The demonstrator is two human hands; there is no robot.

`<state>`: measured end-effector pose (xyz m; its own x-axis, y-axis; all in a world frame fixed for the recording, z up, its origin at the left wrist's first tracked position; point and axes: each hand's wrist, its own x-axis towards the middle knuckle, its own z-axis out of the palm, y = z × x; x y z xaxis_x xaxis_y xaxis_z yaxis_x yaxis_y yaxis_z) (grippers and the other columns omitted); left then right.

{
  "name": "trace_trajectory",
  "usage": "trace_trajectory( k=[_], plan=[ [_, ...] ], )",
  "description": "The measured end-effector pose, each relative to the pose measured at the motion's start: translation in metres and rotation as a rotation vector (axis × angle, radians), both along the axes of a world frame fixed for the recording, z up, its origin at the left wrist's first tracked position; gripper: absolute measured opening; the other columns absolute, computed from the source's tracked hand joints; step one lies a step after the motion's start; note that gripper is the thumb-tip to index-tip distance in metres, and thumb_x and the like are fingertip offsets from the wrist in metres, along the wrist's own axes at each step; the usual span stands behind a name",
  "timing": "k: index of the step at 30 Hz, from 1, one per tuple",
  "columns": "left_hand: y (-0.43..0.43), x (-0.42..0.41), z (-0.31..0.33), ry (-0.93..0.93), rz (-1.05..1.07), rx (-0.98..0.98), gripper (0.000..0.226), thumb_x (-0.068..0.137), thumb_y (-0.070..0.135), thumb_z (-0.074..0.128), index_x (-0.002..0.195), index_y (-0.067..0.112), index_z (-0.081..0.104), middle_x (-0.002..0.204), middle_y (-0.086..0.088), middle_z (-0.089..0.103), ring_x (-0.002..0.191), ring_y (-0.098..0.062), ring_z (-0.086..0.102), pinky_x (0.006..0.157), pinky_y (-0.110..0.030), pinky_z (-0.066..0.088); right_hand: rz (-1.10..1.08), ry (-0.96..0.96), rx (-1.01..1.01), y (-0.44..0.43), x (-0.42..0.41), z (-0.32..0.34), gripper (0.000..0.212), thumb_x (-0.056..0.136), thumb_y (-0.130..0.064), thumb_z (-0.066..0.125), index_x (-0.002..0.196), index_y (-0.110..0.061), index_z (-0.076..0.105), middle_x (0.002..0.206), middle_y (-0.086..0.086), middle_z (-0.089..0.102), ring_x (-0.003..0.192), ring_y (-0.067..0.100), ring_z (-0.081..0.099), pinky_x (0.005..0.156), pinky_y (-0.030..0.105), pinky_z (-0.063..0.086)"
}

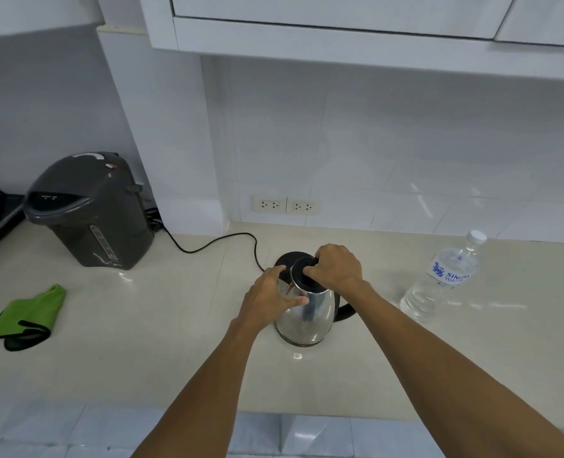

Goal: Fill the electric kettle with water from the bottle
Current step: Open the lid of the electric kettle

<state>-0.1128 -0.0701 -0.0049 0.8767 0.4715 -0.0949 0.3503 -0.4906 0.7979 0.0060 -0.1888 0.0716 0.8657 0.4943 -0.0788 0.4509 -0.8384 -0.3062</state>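
Note:
A stainless steel electric kettle [310, 317] with a black handle stands on the beige counter [141, 358], in front of its black round base [287, 261]. My left hand [270, 300] grips the kettle's upper body on the left side. My right hand [336, 264] pinches the black lid [307, 280] on top. A clear plastic water bottle [442, 279] with a white cap and a blue label stands upright to the right of the kettle, apart from both hands.
A dark grey thermo pot [88, 209] stands at the back left, with a black cord [221, 241] running across the counter to the base. A green cloth [29, 317] lies at the left. Wall sockets [285, 204] sit behind the kettle. White cabinets [340, 24] hang overhead.

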Motion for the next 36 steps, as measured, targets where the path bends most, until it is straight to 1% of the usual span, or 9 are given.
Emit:
trace_trajectory(
  k=[3, 7, 12, 15, 19, 22, 29, 33, 36],
  plan=[
    [0.000, 0.000, 0.001, 0.001, 0.000, 0.002, 0.104, 0.075, 0.055, 0.094, 0.161, 0.020, 0.045, 0.157, 0.001, 0.055, 0.145, -0.023, 0.053, 0.117, -0.047, 0.048, 0.014, 0.047, 0.030, -0.006, 0.003, 0.005, 0.029, 0.080, -0.038, 0.068, 0.093, -0.013, 0.073, 0.087, 0.005, 0.070, 0.078, 0.025, 0.064, 0.061, 0.029, 0.047],
    [0.000, -0.001, 0.003, 0.006, 0.000, -0.007, 0.103, 0.075, 0.055, 0.094, 0.160, 0.020, 0.047, 0.157, 0.001, 0.055, 0.145, -0.022, 0.052, 0.117, -0.048, 0.048, 0.032, 0.114, 0.117, -0.015, 0.011, 0.007, 0.030, 0.080, -0.043, 0.067, 0.090, -0.016, 0.074, 0.083, 0.004, 0.071, 0.081, 0.025, 0.066, 0.060, 0.029, 0.046],
    [0.000, 0.000, 0.004, 0.021, 0.003, 0.007, 0.101, 0.074, 0.057, 0.094, 0.157, 0.022, 0.050, 0.153, 0.002, 0.057, 0.141, -0.021, 0.055, 0.115, -0.048, 0.050, 0.021, 0.206, 0.302, -0.040, 0.022, 0.016, 0.040, 0.084, -0.047, 0.071, 0.117, -0.023, 0.074, 0.106, -0.002, 0.076, 0.104, 0.017, 0.064, 0.090, 0.028, 0.048],
    [0.001, 0.002, 0.002, 0.031, -0.005, 0.023, 0.100, 0.072, 0.058, 0.094, 0.155, 0.022, 0.052, 0.152, 0.001, 0.058, 0.140, -0.021, 0.056, 0.115, -0.048, 0.050, -0.007, 0.279, 0.406, -0.059, 0.026, 0.020, 0.037, 0.087, -0.046, 0.072, 0.117, -0.027, 0.074, 0.105, -0.002, 0.079, 0.105, 0.015, 0.067, 0.088, 0.025, 0.046],
    [0.002, 0.003, 0.001, 0.045, -0.011, 0.043, 0.100, 0.072, 0.060, 0.093, 0.155, 0.022, 0.052, 0.151, 0.001, 0.058, 0.139, -0.021, 0.056, 0.115, -0.048, 0.050, -0.003, 0.322, 0.474, -0.074, 0.031, 0.020, 0.033, 0.085, -0.051, 0.072, 0.112, -0.034, 0.076, 0.098, -0.005, 0.079, 0.099, 0.014, 0.071, 0.096, 0.033, 0.054],
    [0.002, 0.004, 0.002, 0.046, -0.012, 0.049, 0.100, 0.073, 0.058, 0.093, 0.156, 0.021, 0.052, 0.153, 0.001, 0.057, 0.140, -0.021, 0.055, 0.116, -0.049, 0.049, 0.003, 0.347, 0.509, -0.080, 0.031, 0.019, 0.031, 0.085, -0.051, 0.072, 0.112, -0.036, 0.076, 0.097, -0.007, 0.079, 0.094, 0.013, 0.072, 0.096, 0.033, 0.055],
    [0.001, 0.004, 0.002, 0.053, -0.006, 0.061, 0.098, 0.073, 0.057, 0.094, 0.154, 0.020, 0.053, 0.149, 0.002, 0.058, 0.138, -0.019, 0.056, 0.116, -0.046, 0.050, -0.069, 0.361, 0.544, -0.079, 0.032, 0.022, 0.022, 0.076, -0.042, 0.070, 0.097, -0.041, 0.078, 0.088, -0.013, 0.078, 0.087, 0.014, 0.072, 0.088, 0.032, 0.056],
    [0.000, 0.003, 0.004, 0.053, 0.002, 0.071, 0.099, 0.075, 0.055, 0.094, 0.156, 0.019, 0.051, 0.149, 0.001, 0.057, 0.138, -0.019, 0.056, 0.116, -0.046, 0.050, -0.070, 0.381, 0.582, -0.090, 0.034, 0.023, 0.021, 0.079, -0.036, 0.069, 0.098, -0.039, 0.078, 0.089, -0.008, 0.078, 0.083, 0.015, 0.073, 0.075, 0.028, 0.055],
    [-0.001, 0.004, 0.005, 0.053, 0.004, 0.085, 0.100, 0.076, 0.054, 0.095, 0.157, 0.017, 0.050, 0.148, 0.002, 0.058, 0.137, -0.019, 0.056, 0.115, -0.044, 0.050, -0.082, 0.425, 0.628, -0.102, 0.037, 0.022, 0.021, 0.083, -0.032, 0.068, 0.101, -0.036, 0.077, 0.090, -0.008, 0.078, 0.076, 0.014, 0.076, 0.075, 0.026, 0.054]
  ],
)
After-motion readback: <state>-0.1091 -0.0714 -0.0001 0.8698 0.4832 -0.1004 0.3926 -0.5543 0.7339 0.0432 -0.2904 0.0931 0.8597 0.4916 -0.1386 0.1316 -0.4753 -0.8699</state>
